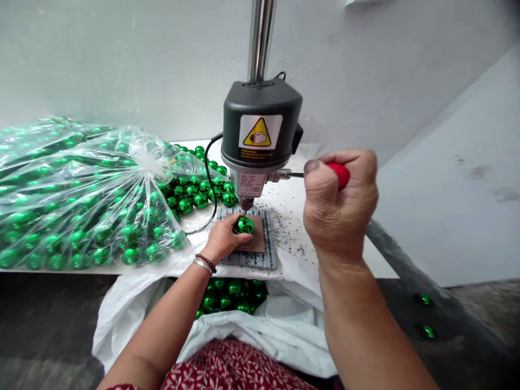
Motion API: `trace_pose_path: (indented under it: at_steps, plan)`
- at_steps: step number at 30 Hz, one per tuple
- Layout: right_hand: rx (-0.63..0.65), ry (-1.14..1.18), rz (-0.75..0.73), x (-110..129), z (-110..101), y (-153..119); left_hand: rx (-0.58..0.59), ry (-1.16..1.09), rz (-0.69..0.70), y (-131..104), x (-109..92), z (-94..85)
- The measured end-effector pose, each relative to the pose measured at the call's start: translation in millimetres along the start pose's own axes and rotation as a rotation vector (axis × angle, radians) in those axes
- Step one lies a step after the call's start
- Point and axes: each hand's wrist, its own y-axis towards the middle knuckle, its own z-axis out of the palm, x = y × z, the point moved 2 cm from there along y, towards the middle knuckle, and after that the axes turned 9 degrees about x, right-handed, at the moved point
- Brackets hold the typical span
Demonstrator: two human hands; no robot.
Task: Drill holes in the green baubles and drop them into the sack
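While the left hand [223, 238] pinches a shiny green ball [246, 225] on a brown board [257, 245] directly beneath the drill press [263, 122], the right hand [341, 211] is clenched round the lever's red knob [339, 174]. A black power cord [207, 162] crosses before loose green balls [200, 200], alongside a knotted, ball-filled clear plastic bag [147, 160]. Dark shavings [293, 238] litter the worktop [379, 260]; below its front edge, a white sack [117, 314] holds further balls [234, 287].
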Motion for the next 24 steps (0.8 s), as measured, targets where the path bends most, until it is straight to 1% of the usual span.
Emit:
trace_pose_path:
  at_steps: [5, 9, 12, 14, 17, 21, 24]
  plan:
    - [0.064, -0.074, 0.064, 1.8, -9.4, -3.1, -0.006, 0.022, 0.011, 0.9, 1.7, 0.6]
    - [0.147, -0.223, 0.130, 8.3, -18.5, 5.7, -0.005, 0.034, 0.018, 0.5, 2.0, 0.7]
    - [0.227, -0.323, 0.175, 11.5, -20.5, 11.0, -0.010, 0.034, 0.008, -0.2, 2.8, 1.0]
    - [0.255, -0.314, 0.165, 11.9, -19.8, 10.2, -0.010, 0.040, 0.005, -0.6, 2.4, 0.6]
    - [0.241, -0.251, 0.108, 11.0, -17.6, 4.5, 0.004, 0.053, -0.006, -1.3, 0.5, -0.6]
    - [0.162, -0.220, 0.030, 8.8, -14.1, -2.9, 0.010, 0.059, -0.014, -2.0, -1.2, -2.1]
    - [0.101, -0.241, -0.021, 5.2, -11.0, -8.0, 0.008, 0.053, -0.007, -2.5, -1.6, -2.4]
